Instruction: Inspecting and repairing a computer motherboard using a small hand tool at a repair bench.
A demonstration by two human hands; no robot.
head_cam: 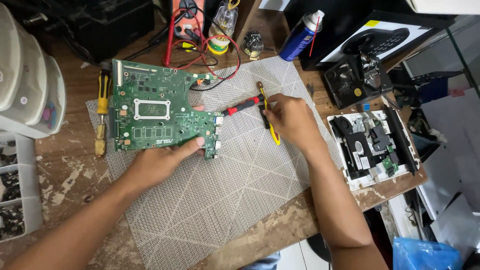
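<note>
A green circuit board (160, 110) lies flat over the left part of a grey woven mat (235, 185). My left hand (160, 162) grips the board's near right edge, thumb on top. My right hand (292, 120) is closed around a yellow-and-black screwdriver (272, 132) whose handle points away from me. A red-and-black meter probe (242, 106) lies on the mat between the board's right edge and my right hand, and its red and black leads (225, 50) run back behind the board.
A yellow-handled screwdriver (102, 110) lies left of the board. At the back stand a blue spray can (300, 36) and a small clear bottle (222, 25). On the right sit a black fan assembly (357, 80) and a white tray (350, 182) holding parts. White plastic bins (27, 75) line the left edge.
</note>
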